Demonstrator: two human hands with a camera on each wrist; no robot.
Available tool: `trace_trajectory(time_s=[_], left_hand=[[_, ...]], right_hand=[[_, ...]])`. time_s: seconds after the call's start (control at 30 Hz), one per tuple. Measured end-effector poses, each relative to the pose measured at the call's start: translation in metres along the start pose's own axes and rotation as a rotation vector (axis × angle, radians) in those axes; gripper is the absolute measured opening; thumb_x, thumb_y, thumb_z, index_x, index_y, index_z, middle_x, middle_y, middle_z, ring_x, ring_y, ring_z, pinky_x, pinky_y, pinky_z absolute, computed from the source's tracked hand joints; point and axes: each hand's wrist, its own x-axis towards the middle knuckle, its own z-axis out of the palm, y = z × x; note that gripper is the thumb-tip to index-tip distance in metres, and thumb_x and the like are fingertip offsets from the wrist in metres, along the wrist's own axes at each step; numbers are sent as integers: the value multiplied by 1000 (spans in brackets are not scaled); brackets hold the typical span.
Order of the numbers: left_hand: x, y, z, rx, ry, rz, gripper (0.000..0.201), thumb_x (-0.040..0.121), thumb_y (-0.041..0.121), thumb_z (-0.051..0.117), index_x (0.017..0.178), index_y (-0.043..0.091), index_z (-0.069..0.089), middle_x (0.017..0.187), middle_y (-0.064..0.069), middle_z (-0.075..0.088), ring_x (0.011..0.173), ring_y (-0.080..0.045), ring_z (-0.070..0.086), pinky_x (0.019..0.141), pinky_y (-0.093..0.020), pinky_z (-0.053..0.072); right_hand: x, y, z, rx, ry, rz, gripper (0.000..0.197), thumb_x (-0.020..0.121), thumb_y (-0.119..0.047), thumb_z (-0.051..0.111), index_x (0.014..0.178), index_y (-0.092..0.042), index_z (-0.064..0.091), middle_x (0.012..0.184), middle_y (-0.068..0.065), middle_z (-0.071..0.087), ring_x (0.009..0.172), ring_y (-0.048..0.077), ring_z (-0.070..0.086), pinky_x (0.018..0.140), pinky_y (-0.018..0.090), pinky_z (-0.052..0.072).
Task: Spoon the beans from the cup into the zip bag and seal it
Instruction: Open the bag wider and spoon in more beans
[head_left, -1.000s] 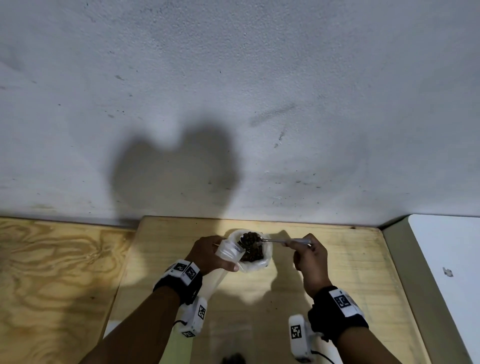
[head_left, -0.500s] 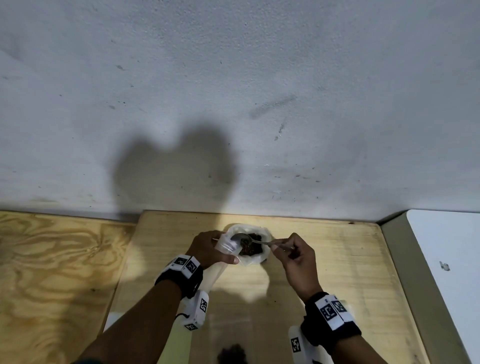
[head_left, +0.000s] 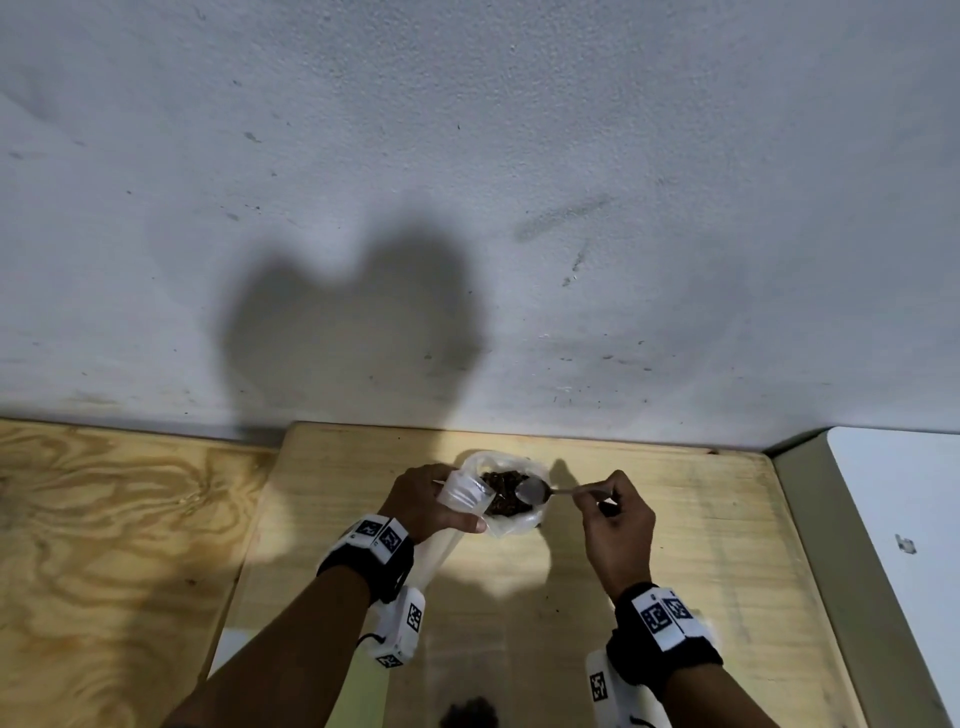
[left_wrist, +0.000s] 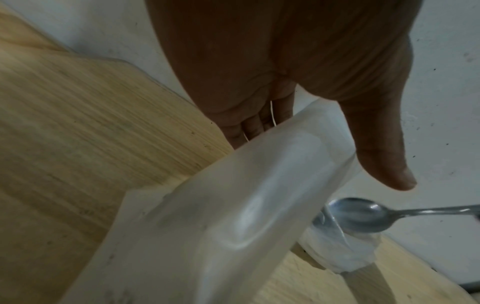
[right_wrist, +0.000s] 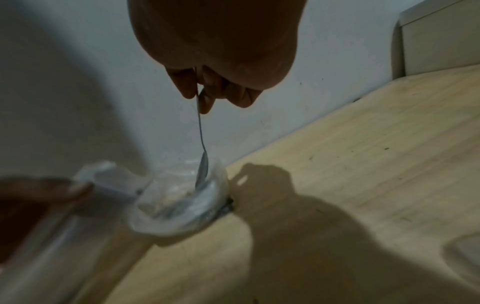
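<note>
While no brand or readable word shows anywhere, the black wrist bands (head_left: 662, 642) carry white tags with square black code patterns, not letters. On the left, the left hand (head_left: 423, 501) grips the zip bag (left_wrist: 228, 226) near its top, fingers behind it and thumb in front. The bag is frosted, half transparent plastic, and it hangs down from the hand toward the pale wooden surface (head_left: 675, 519). Just right of it stands the cup (head_left: 511, 496), thin clear plastic, with dark brown beans (head_left: 501, 480) inside; it stands on the surface, near the grey wall (head_left: 467, 156). The bowl of the metal spoon (head_left: 535, 489) is inside the cup's mouth and looks empty. Further right, the right hand (head_left: 615, 525) pinches the spoon's thin handle with curled fingers.
</note>
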Motion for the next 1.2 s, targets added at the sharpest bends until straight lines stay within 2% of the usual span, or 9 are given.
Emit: trace_trajectory(time_s=[0.2,0.33,0.47,0.6,0.73,0.9,1.0,1.07,1.2], left_hand=[[4,-1,2,52,6,4,104,28,61,88,122,25,63,113,11,66,101,-6,63,85,-22,52],[5,-2,4,79,-11,10,103,30,60,89,124,27,63,115,13,66,102,-3,62,84,-18,49],[4,-2,0,122,-14,18,103,35,57,91,127,26,59,120,12,62,106,-6,60,88,-20,48],[5,0,-4,137,-6,25,103,37,57,91,128,24,58,122,10,63,105,-6,59,86,-19,46],[6,1,-6,156,-8,20,103,36,59,89,128,24,59,123,11,62,105,-6,58,83,-16,42],[7,2,-6,127,0,18,107,30,61,86,127,21,60,121,7,64,105,-9,61,88,-23,49],[7,2,-4,106,18,17,96,40,48,95,125,21,61,119,8,64,103,-8,61,84,-19,47],[8,3,-3,91,24,14,92,44,44,96,126,21,61,119,8,64,103,-7,61,82,-16,44],[7,3,-2,69,22,2,96,41,48,95,126,21,61,119,8,65,103,-7,61,82,-17,45]], right_hand=[[0,19,26,-8,-42,182,34,81,3,69,62,-10,45,67,13,60,60,8,45,59,30,36],[1,22,43,52,-88,336,42,79,3,67,56,-18,39,56,-2,44,61,18,39,60,30,31],[9,23,44,168,-74,493,45,75,5,67,49,-21,41,52,-1,39,53,16,33,53,27,27],[17,16,28,237,-49,530,47,74,9,70,51,-19,38,49,-2,38,44,13,26,43,22,22],[20,9,8,302,-50,497,40,78,8,68,57,-14,41,51,1,32,41,13,22,42,20,17],[15,-3,-11,396,-121,376,32,84,7,63,65,-8,41,61,12,48,41,14,22,43,21,18],[9,-8,-13,418,-170,313,25,86,8,64,73,-4,45,50,4,40,44,13,20,43,22,18],[3,-8,-11,397,-185,246,31,86,7,66,71,-5,42,53,3,33,45,13,21,44,22,21],[-7,-8,-7,303,-185,126,39,85,8,68,65,-6,37,54,7,43,50,14,31,49,23,30]])
